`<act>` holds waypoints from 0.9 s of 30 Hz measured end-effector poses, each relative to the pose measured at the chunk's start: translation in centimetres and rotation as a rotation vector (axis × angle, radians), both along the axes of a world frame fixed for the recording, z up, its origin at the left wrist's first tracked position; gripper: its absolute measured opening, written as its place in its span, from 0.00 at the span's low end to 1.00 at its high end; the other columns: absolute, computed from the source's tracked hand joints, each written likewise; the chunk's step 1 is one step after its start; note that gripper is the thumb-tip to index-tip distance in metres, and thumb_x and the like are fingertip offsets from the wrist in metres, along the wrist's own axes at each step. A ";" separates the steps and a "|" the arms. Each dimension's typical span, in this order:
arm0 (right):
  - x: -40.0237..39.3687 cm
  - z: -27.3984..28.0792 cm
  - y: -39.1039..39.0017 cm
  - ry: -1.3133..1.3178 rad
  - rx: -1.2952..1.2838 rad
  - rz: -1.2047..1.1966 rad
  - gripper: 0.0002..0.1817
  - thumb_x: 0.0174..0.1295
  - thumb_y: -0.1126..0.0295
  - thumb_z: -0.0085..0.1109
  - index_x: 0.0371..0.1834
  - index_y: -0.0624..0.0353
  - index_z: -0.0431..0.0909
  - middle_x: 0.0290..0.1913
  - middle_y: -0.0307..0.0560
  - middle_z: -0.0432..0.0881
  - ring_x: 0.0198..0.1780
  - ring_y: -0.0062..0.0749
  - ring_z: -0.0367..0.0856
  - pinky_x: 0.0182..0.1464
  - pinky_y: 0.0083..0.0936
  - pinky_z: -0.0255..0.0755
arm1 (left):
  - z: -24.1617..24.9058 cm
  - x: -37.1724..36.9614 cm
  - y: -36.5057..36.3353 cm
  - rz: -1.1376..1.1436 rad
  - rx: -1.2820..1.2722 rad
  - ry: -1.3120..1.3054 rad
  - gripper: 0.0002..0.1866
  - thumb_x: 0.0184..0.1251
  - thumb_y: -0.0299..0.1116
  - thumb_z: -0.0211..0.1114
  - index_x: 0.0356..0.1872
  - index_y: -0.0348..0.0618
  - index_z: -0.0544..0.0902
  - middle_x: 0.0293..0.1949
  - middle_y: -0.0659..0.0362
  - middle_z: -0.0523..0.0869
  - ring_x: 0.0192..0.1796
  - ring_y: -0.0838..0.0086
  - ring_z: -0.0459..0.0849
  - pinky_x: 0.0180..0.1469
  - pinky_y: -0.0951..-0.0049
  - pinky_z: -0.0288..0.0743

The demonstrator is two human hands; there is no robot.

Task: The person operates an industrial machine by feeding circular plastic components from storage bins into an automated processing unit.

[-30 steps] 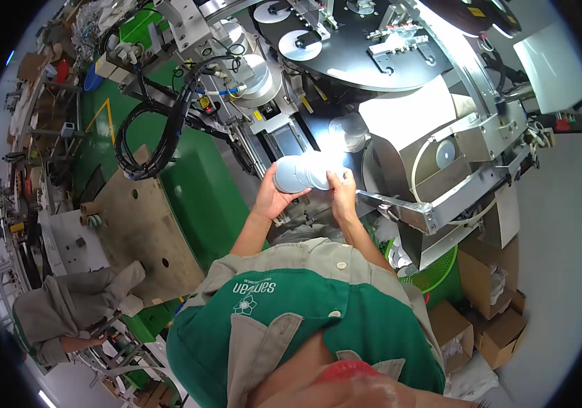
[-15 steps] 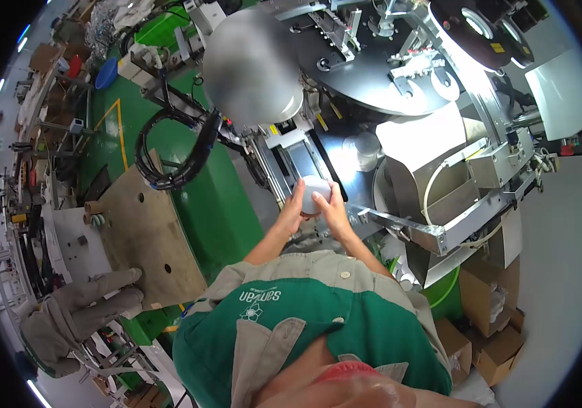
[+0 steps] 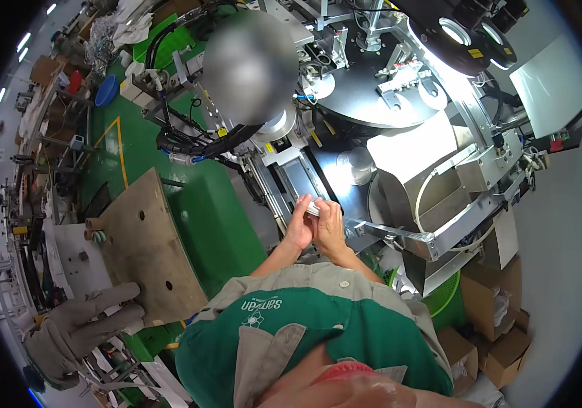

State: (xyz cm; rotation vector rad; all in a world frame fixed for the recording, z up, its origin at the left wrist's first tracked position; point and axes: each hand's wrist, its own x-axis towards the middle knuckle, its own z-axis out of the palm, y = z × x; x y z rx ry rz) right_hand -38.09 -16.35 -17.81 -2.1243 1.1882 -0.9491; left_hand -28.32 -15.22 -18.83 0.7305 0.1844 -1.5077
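Observation:
Both hands hold a round white lid-like disc (image 3: 313,209) in front of my chest, turned nearly edge-on. My left hand (image 3: 300,226) grips its left side, fingers closed. My right hand (image 3: 329,226) is curled over its right side, hiding part of it. Just beyond the hands lies the machine's flat rectangular slide plate (image 3: 301,177). To the right of that, round translucent pieces (image 3: 360,163) sit on the machine bed. A dark rotary table (image 3: 355,88) carrying white discs (image 3: 432,96) stands farther back.
A metal chute (image 3: 410,180) and a frame bar (image 3: 400,235) flank my right side. Below are a green basket (image 3: 442,297) and cardboard boxes (image 3: 485,292). Black cables (image 3: 219,144) hang at left, near a wooden board (image 3: 144,234). Another person's legs (image 3: 100,302) show at lower left.
The disc has tilted from face-up to nearly edge-on, and my right hand has curled further over it. On the machine, the black cable bundle has shifted up and right, and a fixture has moved.

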 end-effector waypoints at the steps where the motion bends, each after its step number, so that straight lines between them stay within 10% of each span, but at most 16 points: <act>1: -0.2 0.0 -0.1 0.011 -0.013 0.001 0.26 0.52 0.76 0.59 0.55 0.55 0.63 0.46 0.54 0.68 0.46 0.49 0.69 0.47 0.41 0.64 | 0.8 -0.2 -0.2 0.001 0.026 -0.019 0.10 0.59 0.35 0.66 0.34 0.50 0.72 0.37 0.62 0.77 0.45 0.74 0.76 0.51 0.72 0.70; 17: -3.1 2.6 4.4 -0.208 0.238 -0.014 0.23 0.63 0.74 0.48 0.62 0.64 0.59 0.50 0.61 0.67 0.51 0.55 0.69 0.54 0.39 0.64 | 2.5 -2.5 4.1 -0.196 0.146 -0.347 0.25 0.64 0.59 0.53 0.52 0.54 0.63 0.49 0.59 0.71 0.48 0.66 0.74 0.46 0.62 0.72; 19: -3.8 2.1 4.8 -0.251 0.321 -0.049 0.21 0.64 0.73 0.46 0.61 0.65 0.60 0.54 0.63 0.68 0.53 0.53 0.71 0.53 0.37 0.67 | 3.8 -2.3 6.6 -0.263 0.013 -0.306 0.26 0.69 0.51 0.53 0.60 0.49 0.58 0.57 0.54 0.67 0.54 0.62 0.74 0.52 0.58 0.72; 23: -4.0 0.2 6.1 -0.380 0.586 0.076 0.21 0.57 0.68 0.60 0.53 0.63 0.72 0.42 0.53 0.82 0.41 0.32 0.81 0.44 0.26 0.73 | 4.6 -0.3 11.8 -0.260 0.088 -0.821 0.17 0.61 0.26 0.61 0.51 0.37 0.74 0.39 0.59 0.81 0.40 0.77 0.81 0.33 0.78 0.80; 27: -1.0 1.5 8.9 -0.393 0.707 0.065 0.19 0.53 0.68 0.64 0.48 0.64 0.77 0.35 0.48 0.84 0.35 0.26 0.81 0.39 0.23 0.74 | 5.6 2.5 15.1 -0.226 0.134 -1.132 0.15 0.59 0.27 0.63 0.48 0.35 0.78 0.36 0.58 0.84 0.35 0.79 0.81 0.31 0.79 0.79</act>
